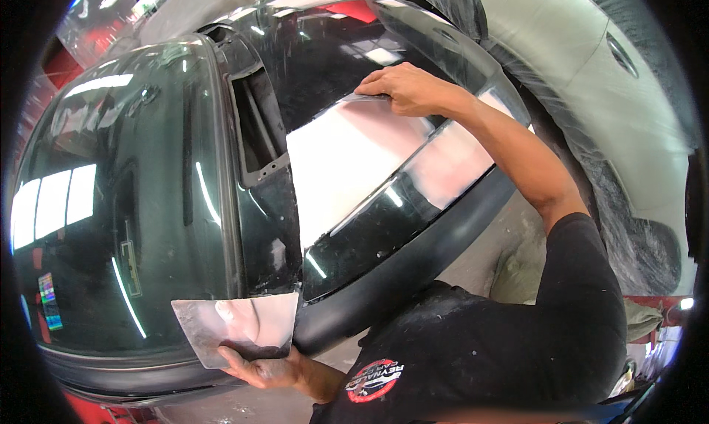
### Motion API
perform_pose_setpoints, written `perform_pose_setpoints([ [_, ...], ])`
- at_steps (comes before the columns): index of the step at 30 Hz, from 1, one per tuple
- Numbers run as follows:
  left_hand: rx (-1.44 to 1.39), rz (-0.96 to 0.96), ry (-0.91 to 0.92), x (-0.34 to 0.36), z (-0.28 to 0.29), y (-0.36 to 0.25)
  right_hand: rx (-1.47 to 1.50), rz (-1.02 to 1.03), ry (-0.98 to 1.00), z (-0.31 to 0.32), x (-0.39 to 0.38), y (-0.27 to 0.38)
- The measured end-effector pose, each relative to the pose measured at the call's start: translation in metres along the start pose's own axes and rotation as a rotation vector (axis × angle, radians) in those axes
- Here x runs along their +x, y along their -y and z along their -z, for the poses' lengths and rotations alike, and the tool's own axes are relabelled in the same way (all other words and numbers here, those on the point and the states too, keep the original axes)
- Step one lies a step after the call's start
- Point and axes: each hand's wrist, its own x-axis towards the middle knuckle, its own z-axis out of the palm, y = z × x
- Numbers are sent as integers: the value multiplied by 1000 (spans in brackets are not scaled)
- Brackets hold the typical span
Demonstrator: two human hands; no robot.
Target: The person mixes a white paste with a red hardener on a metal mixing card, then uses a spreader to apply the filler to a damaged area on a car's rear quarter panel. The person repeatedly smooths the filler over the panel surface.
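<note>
My left hand (267, 369) grips the lower edge of a flat, pale mixing board (198, 322), its thumb on top. A dollop of pale pink paste, like body filler (235, 315), lies on the board. Over the dark car panel (354, 239), my right hand (410, 88) pinches a thin grey flat spreader (374, 97), fingers closed. Its edge rests along the top of a wide white-pink patch (336, 158) on the panel. A second pinkish patch (449, 165) covers the panel's side, below my right forearm.
The car's dark, glossy window (140, 224) fills the left side, reflecting bright lights. Between window and patch is a rectangular opening (262, 125) in the bodywork. A black bumper (413, 276) curves along the near side. At the right stands a pale, dusty car (591, 77) under plastic sheeting.
</note>
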Motion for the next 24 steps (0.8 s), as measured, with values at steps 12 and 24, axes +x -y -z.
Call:
perform_pose_setpoints([
  [12,98,-82,149,-5,9,-4,154,-1,32,21,-66,15],
  [24,359,-313,145,-3,16,2,118,-64,189,9,10,-35],
])
